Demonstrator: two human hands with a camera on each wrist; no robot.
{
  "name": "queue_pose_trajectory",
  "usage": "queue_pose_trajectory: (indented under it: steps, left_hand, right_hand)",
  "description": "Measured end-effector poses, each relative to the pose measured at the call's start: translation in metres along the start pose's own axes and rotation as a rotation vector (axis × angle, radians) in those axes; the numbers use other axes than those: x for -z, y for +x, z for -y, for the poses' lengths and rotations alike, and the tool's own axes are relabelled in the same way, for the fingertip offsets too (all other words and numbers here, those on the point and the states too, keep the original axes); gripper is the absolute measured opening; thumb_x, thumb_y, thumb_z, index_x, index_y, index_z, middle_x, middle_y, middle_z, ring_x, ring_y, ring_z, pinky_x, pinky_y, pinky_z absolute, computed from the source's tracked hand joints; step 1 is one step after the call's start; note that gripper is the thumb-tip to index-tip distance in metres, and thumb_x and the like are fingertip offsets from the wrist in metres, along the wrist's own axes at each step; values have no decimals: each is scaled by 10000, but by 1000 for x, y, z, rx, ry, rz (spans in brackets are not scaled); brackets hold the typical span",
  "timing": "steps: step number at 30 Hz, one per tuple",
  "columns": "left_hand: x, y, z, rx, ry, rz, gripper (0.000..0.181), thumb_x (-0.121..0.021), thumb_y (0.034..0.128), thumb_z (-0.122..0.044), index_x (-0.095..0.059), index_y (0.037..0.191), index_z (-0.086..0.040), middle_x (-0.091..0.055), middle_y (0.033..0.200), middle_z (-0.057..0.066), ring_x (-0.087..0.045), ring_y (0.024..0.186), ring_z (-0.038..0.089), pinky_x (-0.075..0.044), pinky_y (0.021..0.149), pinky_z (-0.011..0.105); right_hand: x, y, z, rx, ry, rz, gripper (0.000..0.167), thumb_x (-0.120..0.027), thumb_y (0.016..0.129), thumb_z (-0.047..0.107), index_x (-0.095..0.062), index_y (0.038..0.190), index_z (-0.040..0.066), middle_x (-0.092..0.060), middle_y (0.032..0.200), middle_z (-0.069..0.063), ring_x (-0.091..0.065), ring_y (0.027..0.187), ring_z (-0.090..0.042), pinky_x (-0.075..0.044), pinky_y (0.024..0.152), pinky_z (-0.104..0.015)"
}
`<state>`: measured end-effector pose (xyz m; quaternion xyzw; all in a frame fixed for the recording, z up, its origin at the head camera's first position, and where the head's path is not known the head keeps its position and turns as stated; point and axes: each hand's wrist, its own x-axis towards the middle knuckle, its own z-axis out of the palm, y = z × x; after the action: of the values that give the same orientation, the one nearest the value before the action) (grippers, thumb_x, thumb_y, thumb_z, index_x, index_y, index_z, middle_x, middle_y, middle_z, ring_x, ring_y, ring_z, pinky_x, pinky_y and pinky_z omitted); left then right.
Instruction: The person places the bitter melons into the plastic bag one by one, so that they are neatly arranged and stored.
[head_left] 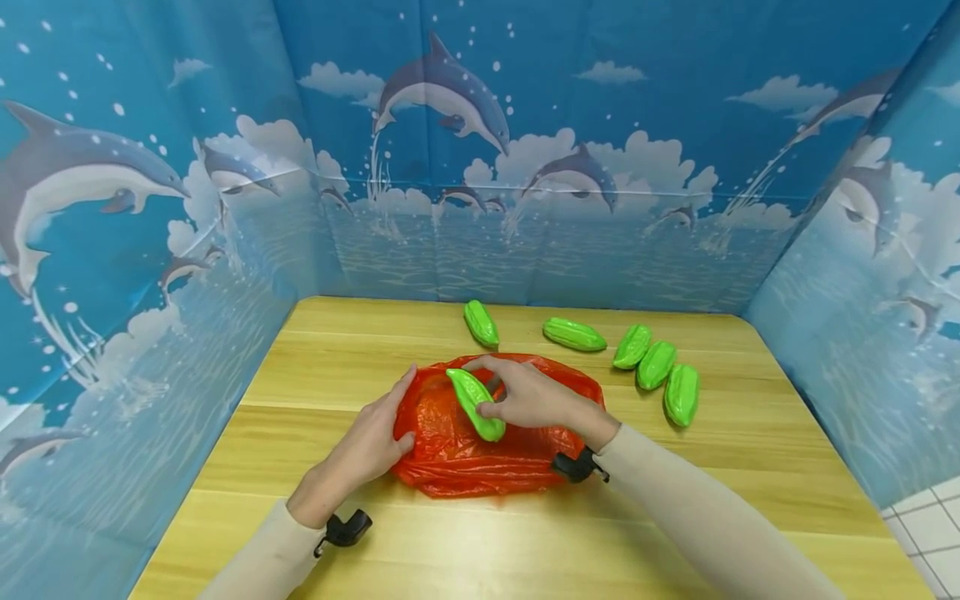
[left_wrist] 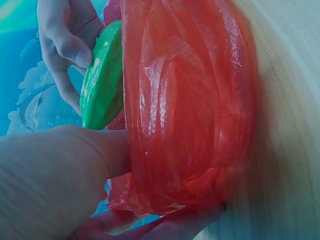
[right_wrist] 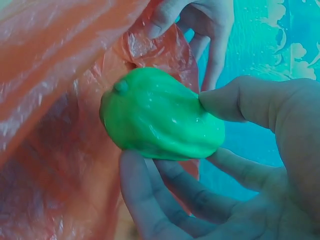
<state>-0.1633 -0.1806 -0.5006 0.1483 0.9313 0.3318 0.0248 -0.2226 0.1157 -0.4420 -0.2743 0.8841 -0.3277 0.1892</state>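
A bright green, ridged toy vegetable (head_left: 471, 402) with a tapered tip is held between the thumb and fingers of my right hand (head_left: 531, 395), over the open mouth of a red plastic bag (head_left: 450, 475). In the right wrist view the thumb presses one side of the toy vegetable (right_wrist: 160, 117) and the fingers support the other. My left hand (head_left: 369, 440) holds the bag's left side. In the left wrist view its thumb is inside the rim of the bag (left_wrist: 185, 100) and its fingers are outside. The bag's bottom is partly hidden by the right hand.
Behind the bag lie a green toy vegetable (head_left: 481, 324) and another (head_left: 574, 334) turned sideways. To the right, a row of three includes the nearest one (head_left: 682, 395). All rest on the wooden table (head_left: 315, 350). A dolphin-printed curtain (head_left: 525, 242) surrounds its back and sides.
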Motion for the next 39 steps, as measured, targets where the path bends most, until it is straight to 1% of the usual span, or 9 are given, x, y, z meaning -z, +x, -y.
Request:
queue_pose_trajectory:
  steps: [3,10,13,17,23,28,32,36,39]
  left_hand:
    - [0,0,0,1,-5,-3,1059,-807,1018,45,-209,1880,-103,-470,1829,261,-550,1641,502,-511,1313,640]
    - [-3,1,-1,-21,-4,-1,1058,-805,1024,36,-214,1884,-137,-479,1828,248,-558,1636,501,-519,1305,645]
    - [-4,1,-1,-29,-1,-8,1050,-811,1023,40,-228,1880,-127,-489,1822,248,-562,1634,499,-526,1297,644]
    - [-5,0,-1,-29,-8,-9,1045,-811,1025,44,-233,1879,-126,-486,1829,235,-559,1638,494,-532,1290,645]
    - [-8,-2,0,-38,-17,-10,1042,-799,1027,58,-232,1880,-135,-467,1842,227,-553,1645,486,-539,1282,639]
    - [-8,-3,0,-43,-23,-11,1039,-795,1024,65,-242,1879,-138,-486,1824,245,-567,1630,495,-562,1258,642]
    - [-8,-3,1,-51,-19,-15,1027,-797,1022,70,-259,1873,-126,-512,1802,252,-587,1612,495,-583,1237,642]
    - [-7,-2,0,-54,-9,-13,1020,-796,1021,70,-267,1871,-123,-513,1801,253,-582,1617,491,-569,1255,647]
    - [-6,-2,0,-46,-13,-6,1020,-790,1019,70,-266,1872,-127,-491,1818,246,-561,1639,485,-552,1271,644]
  right_hand:
    - [-3,4,0,-12,15,24,682,-834,1086,242,-567,1712,195,-799,1378,-99,-786,1163,-235,-657,833,-340]
    - [-10,10,-1,-21,100,81,711,-826,1096,224,-526,1740,191,-741,1452,-134,-795,990,-182,-689,809,-341]
    - [-14,13,-2,-19,153,105,722,-819,1102,207,-505,1751,180,-730,1415,-159,-826,932,-218,-721,816,-376]
    - [-21,18,-4,-44,232,124,732,-826,1103,208,-493,1755,187,-735,1343,-166,-853,888,-284,-747,838,-442]
    - [-29,25,-3,-112,337,118,741,-841,1095,218,-496,1749,175,-759,1264,-168,-860,884,-290,-758,849,-463]
    - [-35,29,1,-155,412,113,752,-829,1100,211,-470,1758,141,-757,1167,-183,-846,872,-300,-758,860,-461]
    - [-40,34,5,-182,464,109,764,-819,1109,224,-445,1767,121,-769,1140,-181,-846,883,-331,-757,889,-478]
    - [-43,36,8,-197,477,118,783,-821,1112,239,-426,1774,97,-778,1178,-247,-854,900,-385,-756,892,-466]
    - [-43,34,9,-204,453,123,794,-829,1107,252,-427,1775,99,-781,1189,-251,-860,903,-392,-756,874,-444]
